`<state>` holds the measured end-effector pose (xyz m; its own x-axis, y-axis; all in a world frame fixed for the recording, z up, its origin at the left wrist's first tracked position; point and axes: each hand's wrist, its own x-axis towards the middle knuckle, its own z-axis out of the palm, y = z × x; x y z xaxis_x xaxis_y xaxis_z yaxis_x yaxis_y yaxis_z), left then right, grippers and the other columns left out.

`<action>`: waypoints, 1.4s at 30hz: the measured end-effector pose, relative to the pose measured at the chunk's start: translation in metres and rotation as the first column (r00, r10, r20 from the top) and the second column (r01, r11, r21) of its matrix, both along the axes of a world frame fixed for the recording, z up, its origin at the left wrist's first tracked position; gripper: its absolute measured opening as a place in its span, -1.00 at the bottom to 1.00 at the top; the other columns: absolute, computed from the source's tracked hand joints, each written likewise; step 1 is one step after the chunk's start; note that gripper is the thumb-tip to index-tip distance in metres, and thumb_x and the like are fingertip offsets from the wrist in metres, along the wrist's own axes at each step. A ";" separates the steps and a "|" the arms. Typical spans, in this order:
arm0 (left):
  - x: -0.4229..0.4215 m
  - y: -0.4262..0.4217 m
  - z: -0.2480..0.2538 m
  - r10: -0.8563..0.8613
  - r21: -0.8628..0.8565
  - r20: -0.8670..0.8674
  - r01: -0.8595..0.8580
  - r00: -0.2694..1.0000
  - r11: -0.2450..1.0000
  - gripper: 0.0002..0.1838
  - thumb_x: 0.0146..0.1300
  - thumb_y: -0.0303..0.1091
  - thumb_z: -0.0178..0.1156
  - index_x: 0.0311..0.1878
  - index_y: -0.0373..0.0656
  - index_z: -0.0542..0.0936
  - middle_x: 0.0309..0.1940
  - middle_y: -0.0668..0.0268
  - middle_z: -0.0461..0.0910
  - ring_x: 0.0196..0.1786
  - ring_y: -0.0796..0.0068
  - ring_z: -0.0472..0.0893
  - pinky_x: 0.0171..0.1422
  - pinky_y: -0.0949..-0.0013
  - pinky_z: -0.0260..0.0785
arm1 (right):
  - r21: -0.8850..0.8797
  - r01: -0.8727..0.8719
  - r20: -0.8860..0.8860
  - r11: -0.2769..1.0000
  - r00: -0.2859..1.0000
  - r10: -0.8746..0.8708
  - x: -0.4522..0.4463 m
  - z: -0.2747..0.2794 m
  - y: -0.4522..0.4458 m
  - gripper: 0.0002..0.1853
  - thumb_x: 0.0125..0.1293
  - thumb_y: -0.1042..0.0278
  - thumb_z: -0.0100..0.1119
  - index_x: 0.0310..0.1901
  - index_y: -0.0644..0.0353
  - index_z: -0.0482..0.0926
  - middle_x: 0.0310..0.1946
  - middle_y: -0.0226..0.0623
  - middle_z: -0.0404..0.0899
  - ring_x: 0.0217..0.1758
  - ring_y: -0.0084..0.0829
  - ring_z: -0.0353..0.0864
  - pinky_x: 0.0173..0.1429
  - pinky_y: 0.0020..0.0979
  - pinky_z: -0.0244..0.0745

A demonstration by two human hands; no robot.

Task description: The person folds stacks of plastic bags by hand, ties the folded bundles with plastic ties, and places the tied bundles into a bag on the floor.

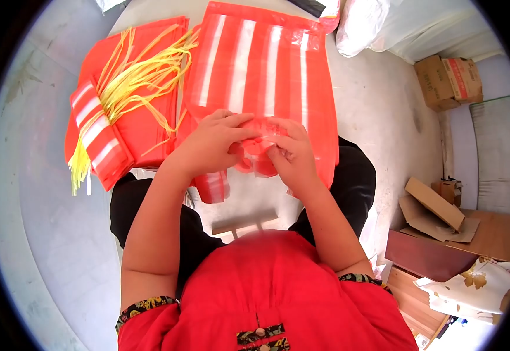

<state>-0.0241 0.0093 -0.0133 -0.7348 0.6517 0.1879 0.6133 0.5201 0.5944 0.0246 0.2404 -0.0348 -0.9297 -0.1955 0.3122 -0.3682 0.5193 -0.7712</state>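
Observation:
A stack of red plastic sheets with white stripes (255, 64) lies in front of me, its near edge hanging over my lap. At that near edge my left hand (217, 140) and my right hand (293, 152) are close together, fingers bent and closed on the gathered red plastic (258, 155) between them. A striped red piece (214, 186) hangs below my left hand. To the left lies a pile of red sheets (155, 58) with a bunch of yellow strips (138, 88) across it. A folded striped bundle (100, 134) rests on that pile's left side.
Cardboard boxes stand at the right, one (449, 82) at the back and an opened one (436, 213) nearer. A brown cabinet (430, 254) is at the lower right, with a patterned cloth (477, 286) beside it. White plastic (360, 26) lies beyond the stack.

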 end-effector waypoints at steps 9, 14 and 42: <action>-0.012 0.008 -0.009 0.091 0.110 0.242 -0.120 0.966 0.987 -0.60 0.27 -0.54 0.22 0.18 -0.24 0.72 0.36 0.20 0.64 0.30 0.11 0.51 0.44 0.16 0.40 | -0.423 0.372 0.243 0.826 0.925 -0.292 -0.007 0.016 0.043 -0.60 0.72 0.15 -0.02 0.32 0.21 0.61 0.38 -0.26 0.54 0.45 -0.38 0.47 0.53 -0.29 0.36; -0.016 0.008 -0.023 0.125 0.235 0.346 -0.215 0.930 0.948 -0.67 0.34 -0.49 0.20 0.12 -0.25 0.74 0.24 0.13 0.71 0.25 0.07 0.55 0.37 0.15 0.43 | -0.378 0.513 0.412 0.771 0.839 -0.356 0.000 0.000 0.088 -0.51 0.74 0.09 -0.05 0.52 0.16 0.38 0.39 -0.20 0.51 0.45 -0.38 0.48 0.54 -0.30 0.35; 0.013 0.013 0.007 0.017 -0.085 -0.080 -0.023 0.997 0.996 -0.55 0.07 -0.64 0.28 0.04 0.00 0.77 0.52 0.24 0.46 0.39 0.02 0.51 0.44 -0.02 0.39 | -0.743 0.168 0.547 0.648 0.710 0.443 -0.020 0.025 0.053 -0.53 0.40 0.69 0.04 0.33 0.33 0.51 0.12 -0.13 0.68 0.16 -0.26 0.79 0.22 -0.28 0.73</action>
